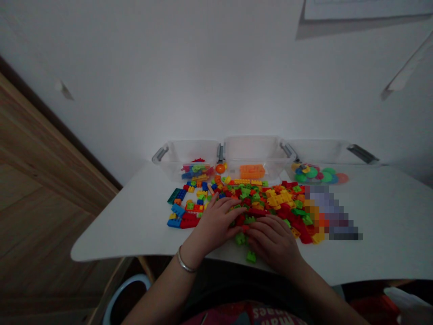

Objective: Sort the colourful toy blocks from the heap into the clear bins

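A mixed heap of plastic building bricks (280, 198) in red, green, yellow, orange and blue covers the middle of the white table (122, 230). My left hand (219, 221), with a silver bangle at the wrist, reaches over the heap's front; its fingers are spread and touch the bricks. Close beside it, my right hand (274, 239) has its fingers together, curved around a small red brick (245, 229) at the fingertips. Its palm side is hidden. Green bricks (240, 238) lie under and between the hands, and a loose green brick (251, 257) is nearer the table's front edge.
Three clear plastic bins stand along the wall: the left bin (192, 151) holds mixed pieces, the middle bin (253, 148) orange pieces, the right bin (321, 151) round coloured pieces. A pixelated patch covers something right of the heap. A wooden panel (50, 158) is at left.
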A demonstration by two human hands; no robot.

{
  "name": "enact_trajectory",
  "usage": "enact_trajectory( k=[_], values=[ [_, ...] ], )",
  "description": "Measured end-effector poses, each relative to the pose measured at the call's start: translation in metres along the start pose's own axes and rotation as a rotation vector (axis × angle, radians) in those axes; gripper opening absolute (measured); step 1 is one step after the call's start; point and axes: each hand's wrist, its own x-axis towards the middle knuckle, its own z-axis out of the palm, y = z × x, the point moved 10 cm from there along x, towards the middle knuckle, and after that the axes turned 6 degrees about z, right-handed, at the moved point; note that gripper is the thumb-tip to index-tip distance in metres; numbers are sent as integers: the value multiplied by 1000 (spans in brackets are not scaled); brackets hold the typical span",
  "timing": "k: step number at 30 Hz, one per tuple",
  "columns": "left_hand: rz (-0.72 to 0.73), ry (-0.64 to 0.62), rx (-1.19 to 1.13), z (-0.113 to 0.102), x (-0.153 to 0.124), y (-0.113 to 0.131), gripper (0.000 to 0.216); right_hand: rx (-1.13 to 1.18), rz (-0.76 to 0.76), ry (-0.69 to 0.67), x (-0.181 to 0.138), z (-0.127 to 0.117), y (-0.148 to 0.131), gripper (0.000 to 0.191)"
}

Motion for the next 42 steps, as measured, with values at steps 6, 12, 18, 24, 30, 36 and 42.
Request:
enact_trajectory(
  k=[6, 12, 18, 24, 30, 36, 42],
  values=[
    [-134, 57, -105, -1, 23, 6, 24, -32, 107, 18, -1, -4, 11, 10],
    [-235, 41, -23, 4, 36, -1, 16, -55, 111, -2, -2, 1, 14, 13],
    [-234, -12, 16, 10, 44, -3, 11, -60, 87, 5, -1, 2, 11, 14],
    [-243, -9, 16, 7, 46, -2, 8, -46, 97, -6, -2, 4, 13, 16],
    [-237, 43, -29, 3, 42, -7, 7, -39, 119, -17, -2, 5, 14, 16],
    [-286, 156, -171, -7, 36, -25, 5, -39, 104, -3, -1, 3, 13, 15],
    [-373, 316, -348, -20, 25, -47, 6, -31, 103, -13, -1, 5, 14, 15]
  ],
)
